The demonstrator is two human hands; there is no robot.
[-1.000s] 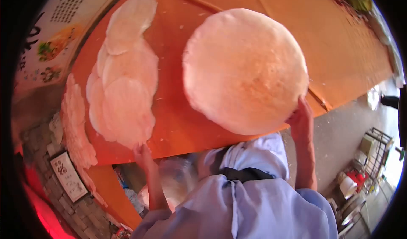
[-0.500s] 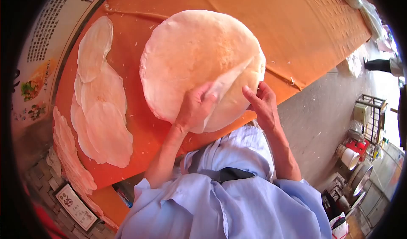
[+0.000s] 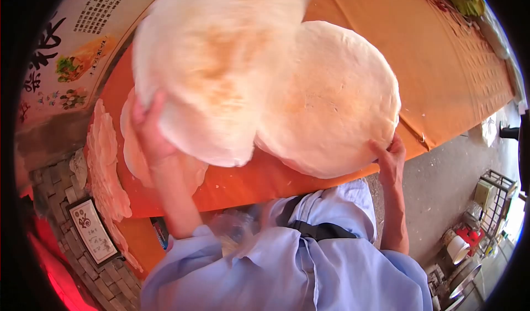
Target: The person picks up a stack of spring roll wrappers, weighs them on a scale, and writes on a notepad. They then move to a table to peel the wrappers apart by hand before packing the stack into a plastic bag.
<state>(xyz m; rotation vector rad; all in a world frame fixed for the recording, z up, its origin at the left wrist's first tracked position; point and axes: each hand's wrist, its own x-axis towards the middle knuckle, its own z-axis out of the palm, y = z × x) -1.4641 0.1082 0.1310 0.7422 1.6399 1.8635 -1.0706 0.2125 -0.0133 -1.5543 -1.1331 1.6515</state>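
A large, thin round flatbread (image 3: 221,51) with browned patches is raised, blurred by motion, at the upper left. My left hand (image 3: 154,128) grips its near-left edge. To the right lies a thick round stack of flatbreads (image 3: 339,101) on the orange tabletop, partly covered by the raised one. My right hand (image 3: 391,159) pinches the stack's near-right rim, thumb on top and the other fingers mostly hidden. Under my left arm, a spread of overlapping flatbreads (image 3: 190,173) shows only in part.
Another overlapping row of flatbreads (image 3: 105,162) runs along the table's left edge. Beyond it stand a printed wall panel (image 3: 83,57) and a framed sign (image 3: 93,231). The orange table (image 3: 458,90) continues to the right. A metal rack (image 3: 497,200) and pots stand on the floor.
My left hand has peeled the top flatbread off the stack and carried it left, over the spread ones. My right hand has stayed at the stack's rim. The view has shifted left.
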